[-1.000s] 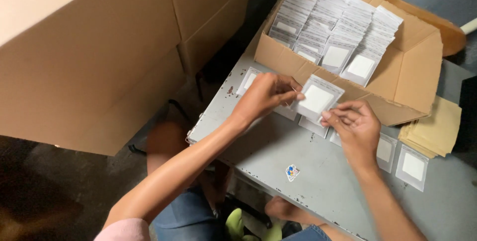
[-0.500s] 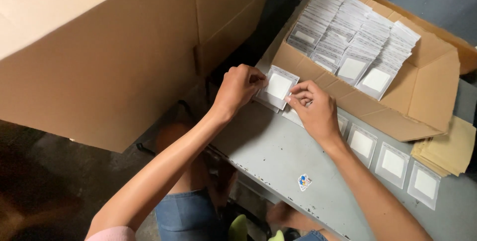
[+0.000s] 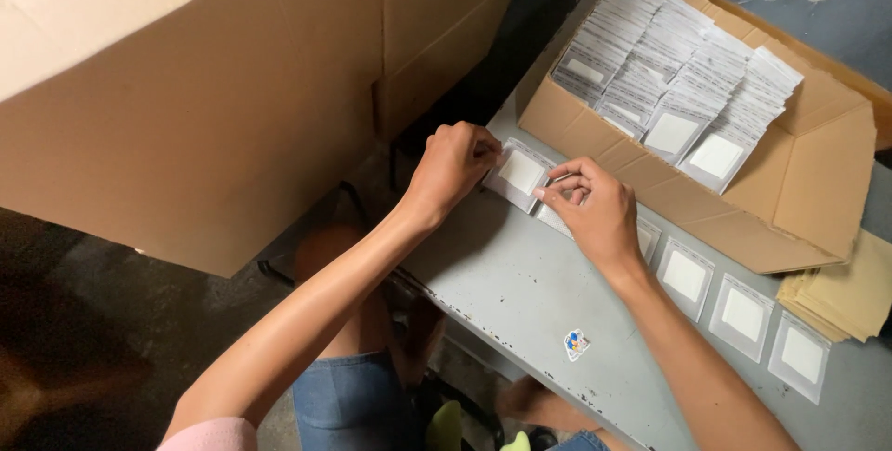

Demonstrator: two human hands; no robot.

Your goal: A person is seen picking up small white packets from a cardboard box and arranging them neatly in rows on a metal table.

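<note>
- One small square packet (image 3: 520, 172), clear with a white pad inside, is held between both hands at the tabletop's (image 3: 520, 293) far-left corner, just in front of the open carton.
- The left hand (image 3: 455, 165) is curled narrow and pinches the packet's left edge; the right hand (image 3: 595, 211) pinches its right edge with fingertips drawn together.
- The packet lies almost flat, face up; it is close to square, so no long axis can be told, and its corners are turned a little off the tabletop's edges.
- A second packet (image 3: 555, 219) shows partly beneath the right hand, lying on the tabletop.
- Four more packets lie in a row (image 3: 743, 313) running from the right wrist toward the tabletop's right edge: one half hidden by the hand, three in full view, side by side and nearly touching.
- One open cardboard carton (image 3: 790, 219) stands on the far side of the tabletop; it holds four tightly packed rows of the same packets (image 3: 669, 70) standing on edge, too many to count.
- A stack of tan envelopes (image 3: 850, 293) lies at the tabletop's right edge, against the carton.
- One small colourful sticker (image 3: 576, 344) sits near the tabletop's near edge.
- Two large closed cardboard boxes (image 3: 186, 98) stand beyond the tabletop's left edge.
</note>
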